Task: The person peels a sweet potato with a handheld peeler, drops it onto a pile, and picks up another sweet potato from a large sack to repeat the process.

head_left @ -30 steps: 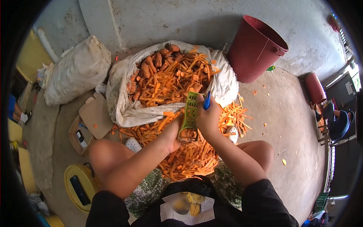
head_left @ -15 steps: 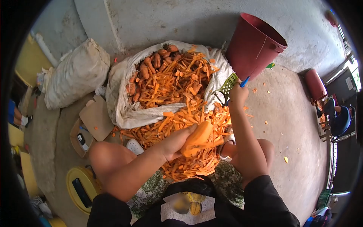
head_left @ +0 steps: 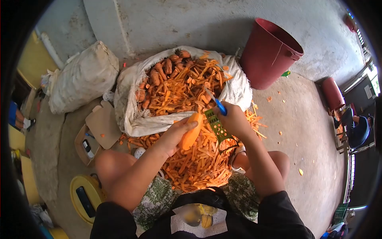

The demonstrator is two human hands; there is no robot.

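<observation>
My left hand (head_left: pixel 177 136) is closed around a peeled orange carrot (head_left: pixel 191 134), held above the heap of peelings (head_left: pixel 199 167) between my feet. Closed just to its right, my right hand (head_left: pixel 234 118) holds a small blue-handled knife (head_left: pixel 221 107), its blade pointing up and away. A green perforated tool (head_left: pixel 217 125), which looks like a peeler, also hangs from the right hand, and a dark curved part shows at its lower end. Beyond both hands lies an open white sack (head_left: pixel 155 124) with unpeeled carrots (head_left: pixel 160 71) and more peelings.
A tall dark red bin (head_left: pixel 266 59) stands behind the sack on the right. At left are a full white sack (head_left: pixel 85 77), an open cardboard box (head_left: pixel 104 123) and a yellow lid (head_left: pixel 75 185) bearing a phone (head_left: pixel 85 202). Another person (head_left: pixel 358 127) sits at far right.
My right hand has come down and inward from beside the bin, bringing the knife and green tool close to the carrot. The carrot has shifted slightly up and left and stands more upright.
</observation>
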